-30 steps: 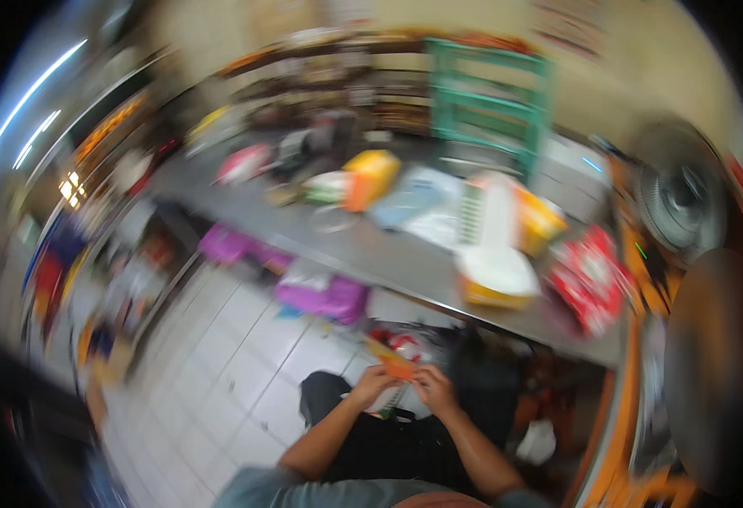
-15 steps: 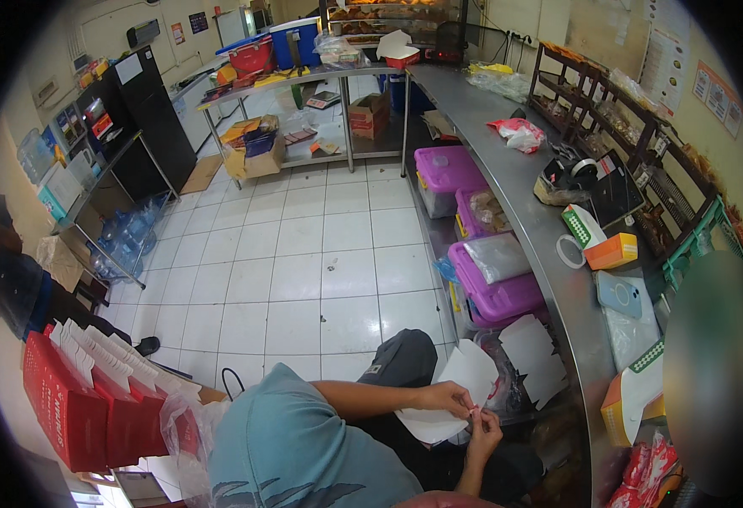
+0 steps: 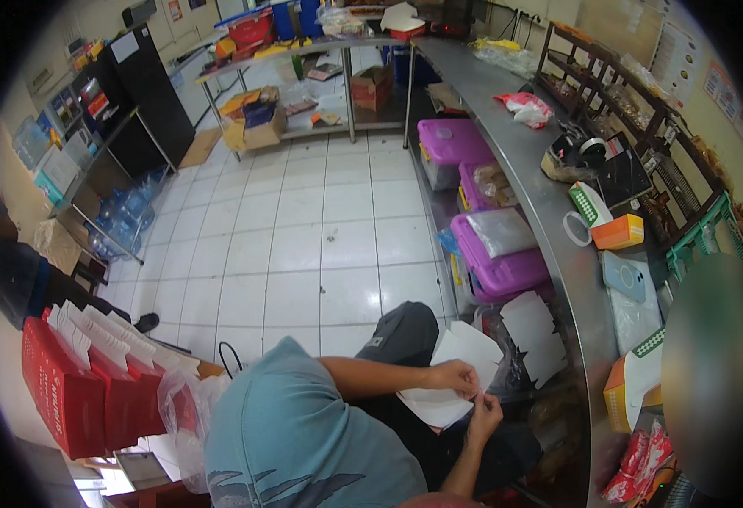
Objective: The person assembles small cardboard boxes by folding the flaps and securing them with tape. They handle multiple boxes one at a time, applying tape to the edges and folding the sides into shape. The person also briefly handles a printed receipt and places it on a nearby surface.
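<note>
A white paperboard sheet (image 3: 465, 351), apparently a flat box blank, lies across my lap by my dark-trousered knee. My left hand (image 3: 456, 378) reaches over it from the left, fingers closed on its right-hand edge. Just below and to the right, my right hand (image 3: 486, 415) pinches the same edge, with its fingertips almost touching the left hand's. The exact spot between the fingertips is too small to make out. More white paperboard blanks (image 3: 532, 334) lie to the right of the sheet, under the counter's edge.
Red boxes (image 3: 62, 389) with white flaps stand at the left beside a clear plastic bag (image 3: 181, 406). Purple-lidded bins (image 3: 499, 254) sit under the long steel counter (image 3: 549, 220) on the right. A person (image 3: 20, 271) is at the far left. Water bottles (image 3: 126, 216) stand beyond.
The whole view has tipped down slightly. My hands remain together at the sheet's edge; the left has turned more over the edge, and the red bit between the fingers no longer shows.
</note>
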